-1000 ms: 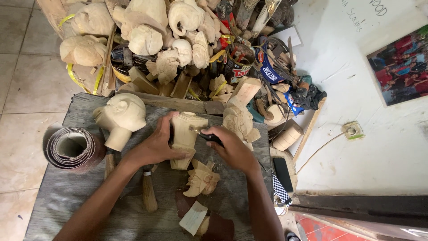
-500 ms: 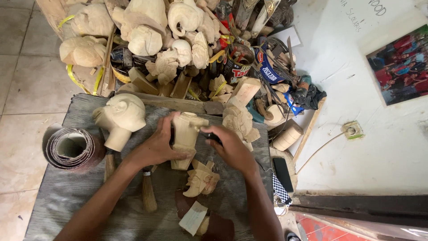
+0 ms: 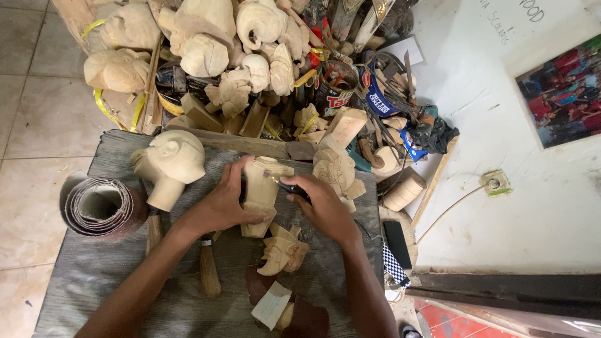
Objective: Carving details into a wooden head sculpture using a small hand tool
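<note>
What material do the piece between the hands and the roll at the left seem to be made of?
The carved piece, held by the left hand, looks like pale raw wood: matte, unpainted, cream like the carvings around it. The roll looks like sandpaper: thin coiled sheets, brown edge, grey outside; this is less certain.

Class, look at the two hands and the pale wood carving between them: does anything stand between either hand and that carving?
Nothing visible does. The left hand grips the wood carving directly; the right hand brings a dark-handled tool against it.

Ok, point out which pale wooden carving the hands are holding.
The tall upright carving at the mat's centre, between left hand and right hand; the others lie untouched.
</note>
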